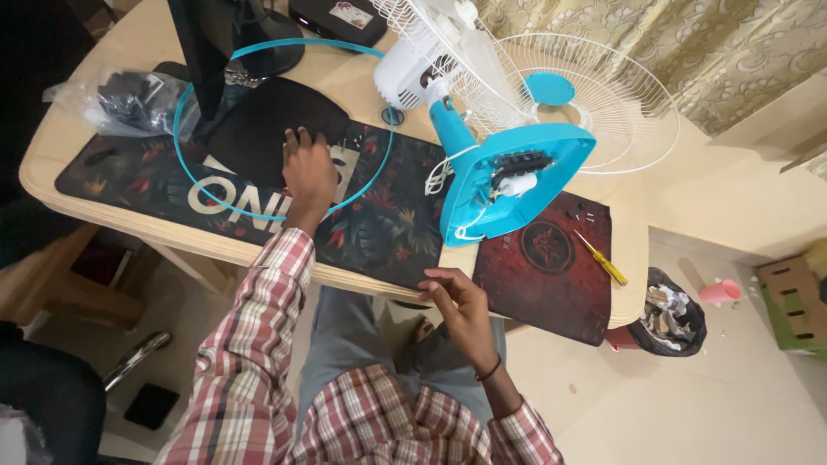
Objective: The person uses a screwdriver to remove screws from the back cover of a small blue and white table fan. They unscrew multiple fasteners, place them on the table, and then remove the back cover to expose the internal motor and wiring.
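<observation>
The left hand is laid flat on the big flowery desk mat, with the fingers spread wide and pointing to 12 o'clock. Nothing is held in it. The fingertips are placed beside a few tiny screws, just at 1 o'clock of the hand; if one is touched, it cannot be told. A black pad is touched by the hand at 10 o'clock. The hand is ringed by a thin blue hoop, which is laid loose on the mat and over the black pad.

The right hand is kept at the near edge of the table, at 6 o'clock of the fan. Its fingers are curled loosely, and nothing is seen to be gripped. The edge of the flowery mat is just touched by the fingertips.

The blue and white fan is laid on its side in the middle of the table, with the open bottom of its blue base turned up. Loose white wires can be seen there. A white wire fan guard is laid at 2 o'clock of the base, reaching close to the far edge of the table.

A dark red mat is set at 5 o'clock of the base and hangs a little over the near edge. A yellow screwdriver is rested on its right side, near the table's right edge.

A clear bag is left at the far left corner. Some open mat is left between the two hands.
</observation>
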